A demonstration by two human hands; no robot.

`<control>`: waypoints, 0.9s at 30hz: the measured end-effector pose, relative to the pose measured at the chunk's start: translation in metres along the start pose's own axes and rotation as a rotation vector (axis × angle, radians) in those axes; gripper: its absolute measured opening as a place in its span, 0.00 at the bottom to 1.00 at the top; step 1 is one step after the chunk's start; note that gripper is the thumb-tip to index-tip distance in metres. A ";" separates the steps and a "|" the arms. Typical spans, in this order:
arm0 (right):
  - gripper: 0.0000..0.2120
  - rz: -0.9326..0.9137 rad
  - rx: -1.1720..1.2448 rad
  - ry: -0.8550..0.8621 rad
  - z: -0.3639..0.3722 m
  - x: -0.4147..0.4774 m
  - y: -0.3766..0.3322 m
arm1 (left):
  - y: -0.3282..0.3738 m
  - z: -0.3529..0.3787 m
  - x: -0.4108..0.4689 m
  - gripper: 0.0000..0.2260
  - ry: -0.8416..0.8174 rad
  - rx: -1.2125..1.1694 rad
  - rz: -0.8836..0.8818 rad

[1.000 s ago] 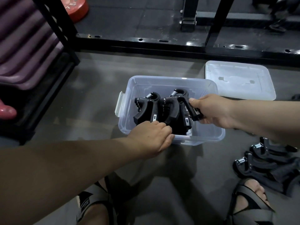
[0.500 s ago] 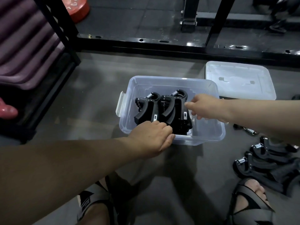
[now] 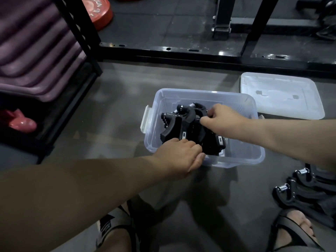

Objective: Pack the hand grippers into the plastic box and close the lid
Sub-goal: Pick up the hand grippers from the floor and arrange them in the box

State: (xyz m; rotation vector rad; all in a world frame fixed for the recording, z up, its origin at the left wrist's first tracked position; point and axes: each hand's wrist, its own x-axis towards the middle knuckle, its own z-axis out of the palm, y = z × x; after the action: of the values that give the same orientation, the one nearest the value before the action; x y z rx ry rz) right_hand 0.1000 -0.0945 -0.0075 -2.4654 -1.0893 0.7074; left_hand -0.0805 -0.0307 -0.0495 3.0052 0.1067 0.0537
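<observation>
- Your plastic box [image 3: 241,157] sits open on the floor ahead of you. Its long axis runs left to right, with a white latch [image 3: 145,119] on the left short end.
- The packed grippers [image 3: 174,128] stand on edge, side by side, in the left and middle of the box. Their spring ends point up and away from you, and their handle ends point toward the near wall.
- Your left hand [image 3: 180,157] curls its fingers over the near rim, against the handle ends, with the thumb outside the wall.
- Your right hand [image 3: 223,119] reaches in from the right, fingers curled onto the top of the right-most packed gripper.
- Open room shows at the box's right end.
- The lid [image 3: 281,95] lies flat just behind the far right corner.
- The loose grippers [image 3: 309,193] lie in a row on the floor beside your right foot [image 3: 294,228], apart from the box.
</observation>
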 end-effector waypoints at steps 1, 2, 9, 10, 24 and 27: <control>0.15 -0.013 0.013 0.003 0.006 0.001 -0.002 | -0.002 0.000 -0.003 0.17 0.044 0.015 -0.022; 0.15 -0.019 0.019 -0.002 0.012 0.002 -0.004 | -0.007 -0.001 -0.009 0.17 0.092 0.041 -0.057; 0.22 -0.044 -0.134 -0.125 0.029 0.005 -0.025 | -0.056 -0.002 -0.052 0.11 0.211 0.063 -0.088; 0.23 -0.057 -0.163 -0.139 0.033 0.005 -0.030 | -0.054 -0.001 -0.051 0.11 0.222 0.055 -0.099; 0.25 -0.095 -0.225 -0.133 0.048 -0.005 -0.053 | -0.050 0.002 -0.051 0.10 0.269 0.017 -0.156; 0.26 -0.088 -0.254 -0.150 0.050 -0.004 -0.058 | -0.049 0.003 -0.053 0.10 0.261 -0.004 -0.190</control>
State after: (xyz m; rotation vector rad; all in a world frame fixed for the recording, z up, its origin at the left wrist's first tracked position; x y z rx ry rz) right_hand 0.0350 -0.0548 -0.0181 -2.5859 -1.4130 0.7801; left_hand -0.1362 0.0133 -0.0608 2.9524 0.4161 0.4247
